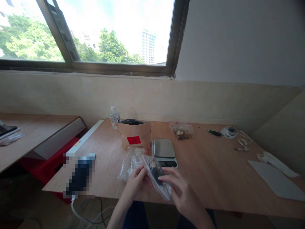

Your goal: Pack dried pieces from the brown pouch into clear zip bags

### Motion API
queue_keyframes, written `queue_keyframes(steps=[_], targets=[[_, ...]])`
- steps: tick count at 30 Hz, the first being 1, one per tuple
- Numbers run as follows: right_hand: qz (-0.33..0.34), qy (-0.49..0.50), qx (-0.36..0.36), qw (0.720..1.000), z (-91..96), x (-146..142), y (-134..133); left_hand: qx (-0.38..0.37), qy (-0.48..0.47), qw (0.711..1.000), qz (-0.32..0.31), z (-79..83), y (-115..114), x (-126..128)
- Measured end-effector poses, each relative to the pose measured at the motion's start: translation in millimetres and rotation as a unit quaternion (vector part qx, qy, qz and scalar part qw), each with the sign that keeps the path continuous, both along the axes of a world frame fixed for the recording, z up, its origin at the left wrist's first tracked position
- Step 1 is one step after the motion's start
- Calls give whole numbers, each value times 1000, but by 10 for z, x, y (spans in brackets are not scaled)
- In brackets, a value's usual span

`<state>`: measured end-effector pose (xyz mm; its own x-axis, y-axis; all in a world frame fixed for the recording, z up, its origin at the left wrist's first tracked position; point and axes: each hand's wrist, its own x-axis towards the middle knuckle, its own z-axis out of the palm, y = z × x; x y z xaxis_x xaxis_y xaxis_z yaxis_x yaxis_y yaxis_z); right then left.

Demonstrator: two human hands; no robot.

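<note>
Between my two hands, over the table's front edge, is a clear zip bag (156,173) with dark pieces inside; I cannot make out what they are. My left hand (139,178) pinches its left edge. The fingers of my right hand (177,187) are curled against its right side. Just beyond lie more clear plastic bags (130,162), partly behind my left hand. A digital scale (164,148) with a steel plate stands right behind the held bag, which overlaps its front corner. Behind the plastic bags stands a brown paper pouch (134,134) with a red label, its top gaping.
A water bottle (114,117) stands behind the pouch. At the back lie a zip bag of brown pieces (182,131), a green-handled screwdriver (214,132) and a white round device (229,131) with a cable. A pixelated dark object (80,175) lies left, a white sheet (274,179) right.
</note>
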<state>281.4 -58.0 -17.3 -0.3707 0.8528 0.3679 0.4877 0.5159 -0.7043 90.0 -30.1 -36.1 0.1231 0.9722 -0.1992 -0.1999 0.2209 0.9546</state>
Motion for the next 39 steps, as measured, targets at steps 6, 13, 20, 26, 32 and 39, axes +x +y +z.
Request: queue_keyframes(steps=[6,13,20,26,32,39], targets=[[-12,50,-54,997,89,-63,-40,78,-19,997,6,114,-54,75],[-116,101,-1,988,-29,-371,97,145,67,987,-3,155,-120,190],[-145,130,3,981,-26,-356,96,163,88,982,-31,134,-133,194],[-242,187,1,952,-32,-295,246,183,168,969,-16,164,-186,210],[-313,283,-36,906,151,-76,466,169,147,974,-34,74,-220,85],[-220,364,-76,902,347,-280,526,151,90,984,33,-205,54,-63]])
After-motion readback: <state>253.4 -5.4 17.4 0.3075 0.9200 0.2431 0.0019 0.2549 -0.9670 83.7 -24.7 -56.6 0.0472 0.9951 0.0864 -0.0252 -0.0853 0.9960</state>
